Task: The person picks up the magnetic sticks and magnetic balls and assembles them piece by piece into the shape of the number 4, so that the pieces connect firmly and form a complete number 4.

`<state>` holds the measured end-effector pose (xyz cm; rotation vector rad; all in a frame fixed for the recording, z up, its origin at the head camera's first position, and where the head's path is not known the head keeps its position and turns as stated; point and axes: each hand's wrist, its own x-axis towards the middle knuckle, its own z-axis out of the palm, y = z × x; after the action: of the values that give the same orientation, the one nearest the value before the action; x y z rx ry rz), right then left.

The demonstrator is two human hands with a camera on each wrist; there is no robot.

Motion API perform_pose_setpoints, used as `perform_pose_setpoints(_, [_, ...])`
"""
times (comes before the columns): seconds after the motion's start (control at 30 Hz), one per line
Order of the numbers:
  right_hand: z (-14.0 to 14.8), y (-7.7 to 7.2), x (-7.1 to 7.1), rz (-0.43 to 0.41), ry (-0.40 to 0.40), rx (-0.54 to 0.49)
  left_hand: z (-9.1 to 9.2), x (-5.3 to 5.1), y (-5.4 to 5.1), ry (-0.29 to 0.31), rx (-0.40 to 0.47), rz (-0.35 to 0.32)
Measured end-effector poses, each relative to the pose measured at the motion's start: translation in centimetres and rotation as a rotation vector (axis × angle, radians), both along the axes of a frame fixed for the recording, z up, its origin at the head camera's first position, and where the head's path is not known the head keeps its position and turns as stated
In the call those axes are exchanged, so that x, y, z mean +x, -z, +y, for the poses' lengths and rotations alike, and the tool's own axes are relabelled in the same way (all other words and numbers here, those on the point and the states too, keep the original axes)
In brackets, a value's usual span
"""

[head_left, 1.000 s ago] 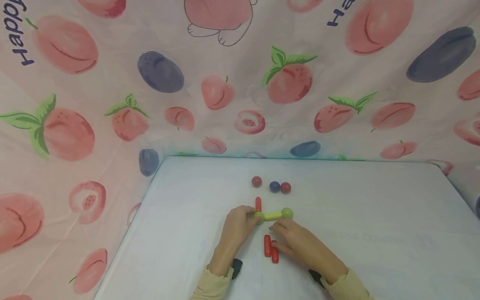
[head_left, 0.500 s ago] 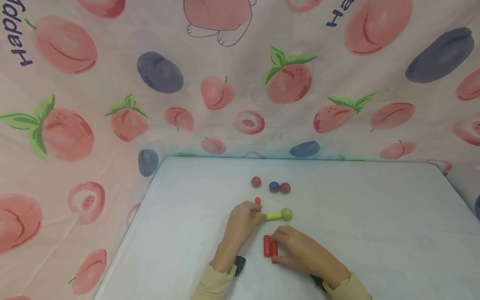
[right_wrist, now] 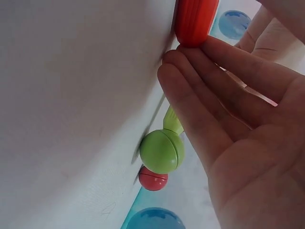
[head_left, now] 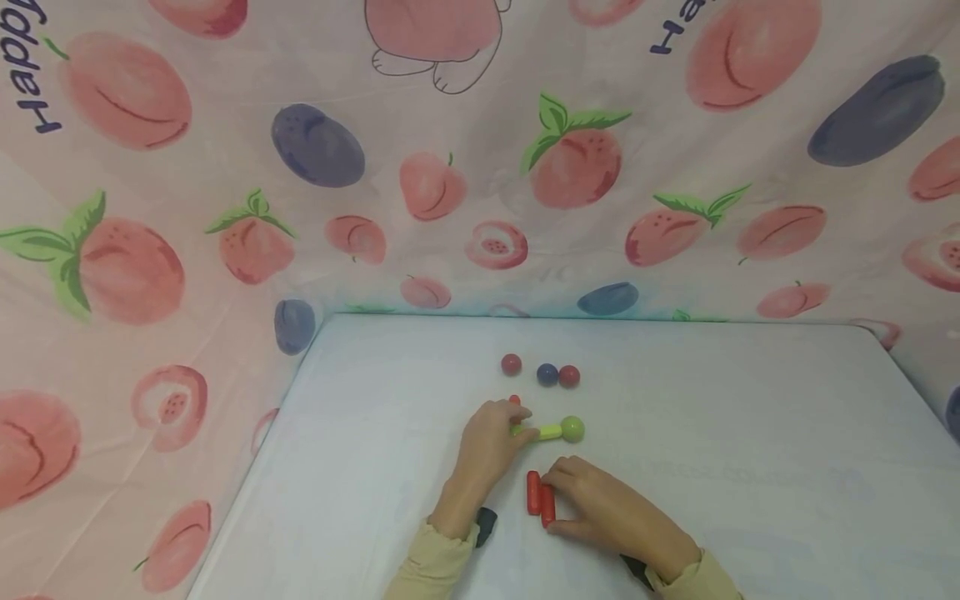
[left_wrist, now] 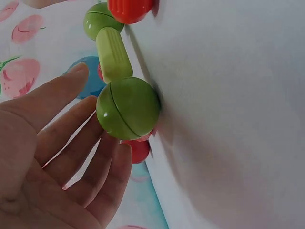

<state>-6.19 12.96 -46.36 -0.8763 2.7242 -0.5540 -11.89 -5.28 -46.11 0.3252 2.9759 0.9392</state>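
My left hand [head_left: 486,442] is at the left green ball [left_wrist: 128,109], its thumb apart from the ball and its fingers loosely bent behind it; the left wrist view does not settle whether they touch. A yellow-green stick [head_left: 551,432] joins this ball to another green ball [head_left: 572,429]. A red stick [head_left: 514,402] extends behind the left ball, partly hidden by the hand. Nearer the front, my right hand [head_left: 607,504] pinches a red stick [head_left: 548,506] by its two ends, fingertips against its far end [right_wrist: 194,24]. A second red stick [head_left: 533,492] lies alongside, to its left.
Behind the joined pieces are a red ball [head_left: 512,364], a blue ball [head_left: 547,374] and another red ball [head_left: 569,377], the last two side by side. The white table [head_left: 750,433] meets a fruit-patterned cloth [head_left: 495,283] at the back and left.
My left hand has shifted slightly right and covers more of the left green ball. My right hand has drawn back from near the yellow-green stick and taken hold of the right-hand red stick.
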Motion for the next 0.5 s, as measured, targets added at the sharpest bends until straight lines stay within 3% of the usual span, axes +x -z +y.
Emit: perform_pose_setpoints(0.5, [0.10,0.19,0.11,0.025,-0.001,-0.021,0.29,0.32,0.82,-0.019,-0.053,0.026])
